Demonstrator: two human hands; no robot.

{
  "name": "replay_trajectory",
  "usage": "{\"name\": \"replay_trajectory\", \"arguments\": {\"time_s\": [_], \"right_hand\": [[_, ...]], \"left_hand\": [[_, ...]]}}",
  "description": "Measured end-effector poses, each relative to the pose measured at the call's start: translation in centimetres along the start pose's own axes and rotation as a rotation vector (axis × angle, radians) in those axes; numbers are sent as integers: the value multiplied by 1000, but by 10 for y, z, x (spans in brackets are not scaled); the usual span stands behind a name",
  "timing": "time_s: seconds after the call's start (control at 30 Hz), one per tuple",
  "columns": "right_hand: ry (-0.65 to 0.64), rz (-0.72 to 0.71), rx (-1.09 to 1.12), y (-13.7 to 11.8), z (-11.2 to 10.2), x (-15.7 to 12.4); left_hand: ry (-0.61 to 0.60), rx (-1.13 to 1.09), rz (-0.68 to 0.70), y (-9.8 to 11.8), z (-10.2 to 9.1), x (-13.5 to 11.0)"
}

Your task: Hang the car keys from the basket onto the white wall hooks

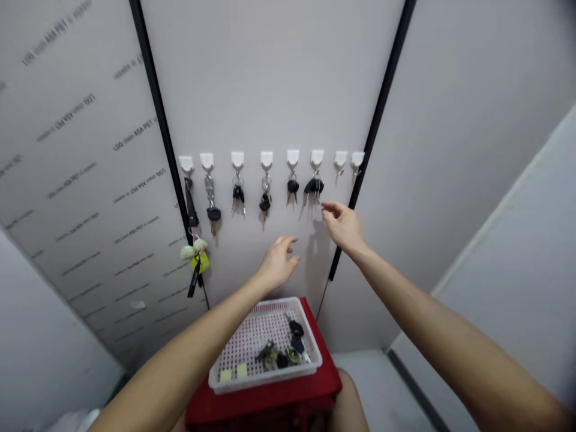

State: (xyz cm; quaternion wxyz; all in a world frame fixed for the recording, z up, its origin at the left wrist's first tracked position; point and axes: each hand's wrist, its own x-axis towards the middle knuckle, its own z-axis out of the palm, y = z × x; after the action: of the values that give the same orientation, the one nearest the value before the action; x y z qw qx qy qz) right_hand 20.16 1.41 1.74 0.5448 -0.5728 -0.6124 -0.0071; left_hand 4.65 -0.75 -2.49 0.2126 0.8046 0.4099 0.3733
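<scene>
From the head view, the left hand point(279, 261) and right hand point(342, 227) are hovering open, pinching nothing. The right is just below black car keys point(314, 186) hanging from a white wall hook point(317, 158); the left is above a white plastic basket point(252, 313) holding more keys point(281, 354) on a red table point(265, 408).

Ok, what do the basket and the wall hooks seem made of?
The white basket looks like moulded plastic, with a smooth finish and a regular grid of punched holes. The white hooks look like smooth, faintly glossy plastic too, though at this size I can't rule out ceramic.
</scene>
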Motion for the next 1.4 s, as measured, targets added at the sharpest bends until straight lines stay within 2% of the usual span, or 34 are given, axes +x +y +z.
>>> {"name": "replay_trajectory", "arguments": {"time_s": [0.03,0.13,0.2,0.27,0.37,0.47,0.6,0.7,0.77,0.9,1.03,1.17,1.3,1.4], "right_hand": [[-112,5,-21,7,5,-21],[-555,-10,-79,25,25,-88],[-808,-50,-116,34,39,-128],[-963,-127,-163,39,51,-157],[-1072,-260,-245,40,64,-181],[-1144,-308,-330,37,70,-189],[-1209,-289,-398,37,72,-189],[-1207,-280,-401,38,72,-189],[-1178,-266,-364,39,72,-189],[-1089,-202,-225,38,74,-190],[-1144,-36,-58,38,77,-190],[-1210,221,286,37,75,-187],[-1139,431,599,27,70,-181],[-1064,458,672,18,70,-178]], "left_hand": [[-62,20,-55,-16,6,-15],[-267,125,-230,-61,24,-60],[-381,187,-293,-83,35,-86],[-435,224,-305,-97,43,-104],[-459,239,-315,-105,48,-119],[-503,190,-311,-106,48,-123],[-523,136,-238,-107,45,-124],[-507,130,-327,-109,43,-121],[-453,88,-412,-111,40,-118],[-364,-155,-494,-114,35,-111],[-276,-305,-447,-108,22,-98],[-176,-324,-443,-97,1,-86],[-127,-377,-433,-88,-10,-79],[-94,-414,-423,-82,-11,-75]]}}
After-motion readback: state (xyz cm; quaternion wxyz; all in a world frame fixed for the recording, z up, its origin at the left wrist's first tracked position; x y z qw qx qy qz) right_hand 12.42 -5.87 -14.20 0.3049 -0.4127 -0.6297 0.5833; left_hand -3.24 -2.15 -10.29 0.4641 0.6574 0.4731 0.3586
